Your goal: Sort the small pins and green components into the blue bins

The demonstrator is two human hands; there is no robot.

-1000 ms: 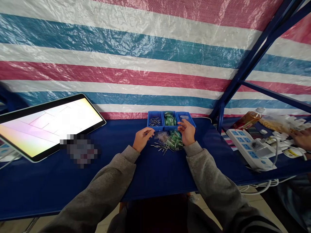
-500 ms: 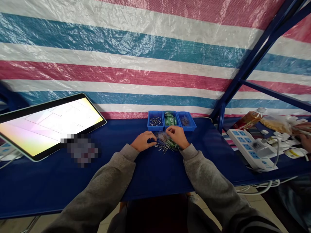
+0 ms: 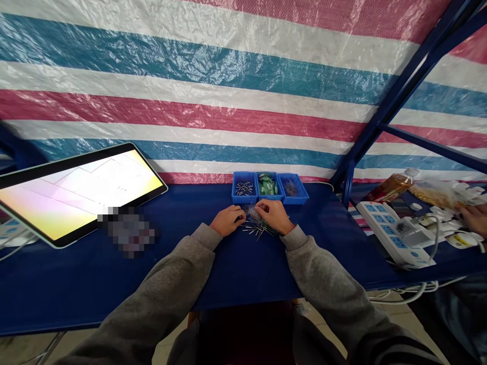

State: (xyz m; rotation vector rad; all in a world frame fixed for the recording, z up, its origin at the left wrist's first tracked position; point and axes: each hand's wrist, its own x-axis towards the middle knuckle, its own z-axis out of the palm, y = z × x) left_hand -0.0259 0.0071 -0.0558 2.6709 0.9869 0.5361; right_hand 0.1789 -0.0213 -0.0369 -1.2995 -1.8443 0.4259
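My right hand [image 3: 275, 216] is over a pile of small parts on the blue table, its fingertips pinched together; what they hold, if anything, is too small to make out. At the pile's left edge is my left hand [image 3: 228, 221], fingers curled in and thumb close to the forefinger, their contents hidden. Thin metal pins [image 3: 257, 230] lie scattered at the front of the pile, with small clear pieces [image 3: 252, 213] behind them. Just beyond stand three blue bins: the left bin [image 3: 235, 199] contains metal pins, the middle bin [image 3: 268, 198] green pieces, the right bin [image 3: 304, 198] thin small parts.
To the left a lit screen [image 3: 87, 192] leans on the table [image 3: 243, 279], with a blurred patch by it. At right are a power strip [image 3: 391, 233], a bottle [image 3: 391, 185], a plastic bag [image 3: 429, 192] and another person's hand [image 3: 475, 218]. A striped sheet [image 3: 228, 91] hangs behind.
My left hand's thumb and forefinger have closed together, and the hand has shifted slightly right. My right hand has moved slightly left over the pile. The lines on the screen have changed.
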